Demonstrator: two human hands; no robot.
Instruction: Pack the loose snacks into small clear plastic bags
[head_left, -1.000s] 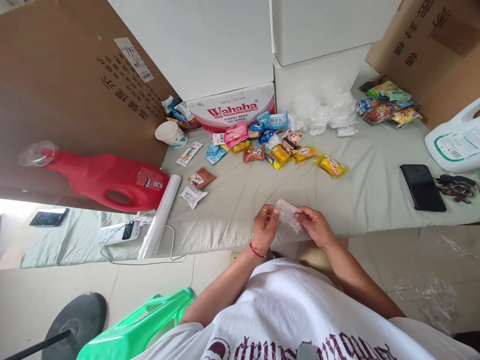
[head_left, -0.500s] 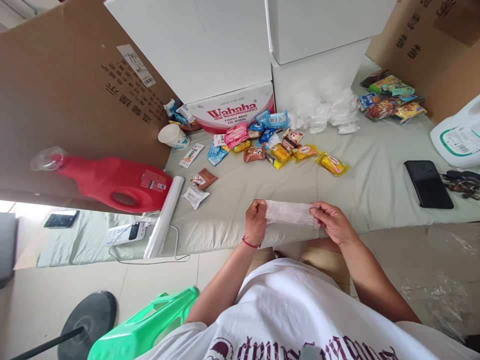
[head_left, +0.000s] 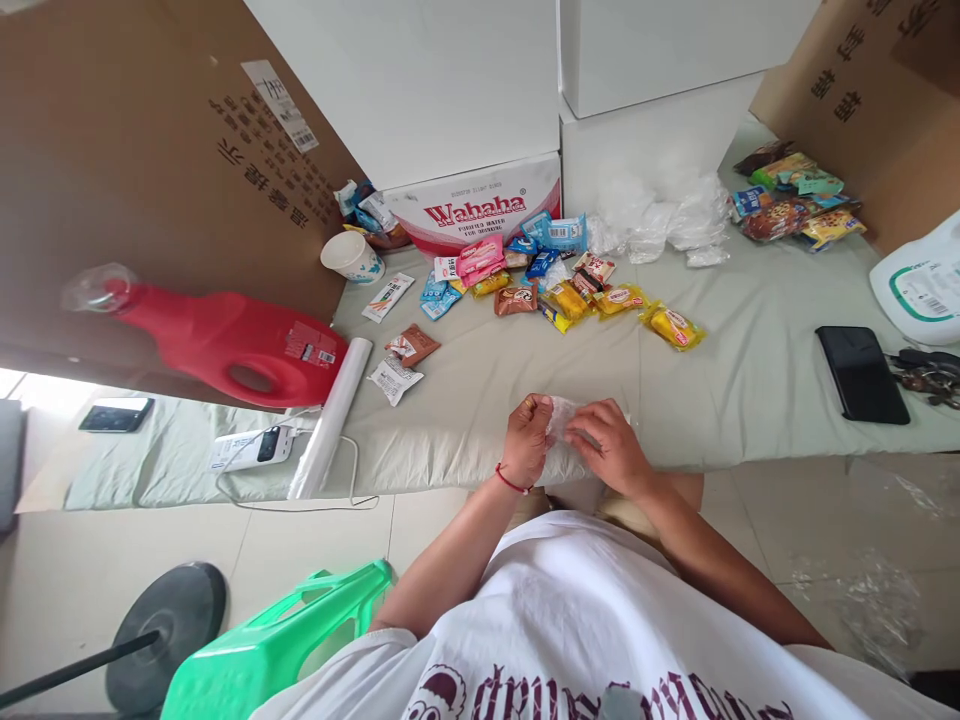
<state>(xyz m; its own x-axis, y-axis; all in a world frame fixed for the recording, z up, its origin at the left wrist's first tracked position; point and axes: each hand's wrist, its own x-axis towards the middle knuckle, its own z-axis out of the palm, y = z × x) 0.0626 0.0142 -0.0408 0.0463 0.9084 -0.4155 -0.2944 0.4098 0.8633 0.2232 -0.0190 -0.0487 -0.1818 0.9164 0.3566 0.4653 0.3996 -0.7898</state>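
My left hand [head_left: 529, 440] is closed on one end of a crinkled translucent plastic bag [head_left: 561, 416], pinching it between thumb and fingers above the front edge of the bed-like surface. Against the bag's near face lies my right hand [head_left: 606, 445], its fingers stretched out and slightly apart. Most of the bag is hidden behind the right hand. A faint edge of the film shows past the right knuckles. Farther back are several wrapped snacks, among them yellow-wrapped cakes [head_left: 675, 326], a pink packet [head_left: 481, 260] and a brown packet [head_left: 516, 300].
A red detergent bottle [head_left: 225, 345] and a plastic roll [head_left: 330, 420] lie at left, near a paper cup [head_left: 352, 257]. Clear bags [head_left: 660, 220] are heaped at the back. A black phone [head_left: 861, 373] and white jug [head_left: 922, 280] are at right. A green stool [head_left: 277, 640] stands below.
My right hand has left the bag's far end and moved left, close to my left hand. The bag was stretched out between both hands before; now less of it shows.
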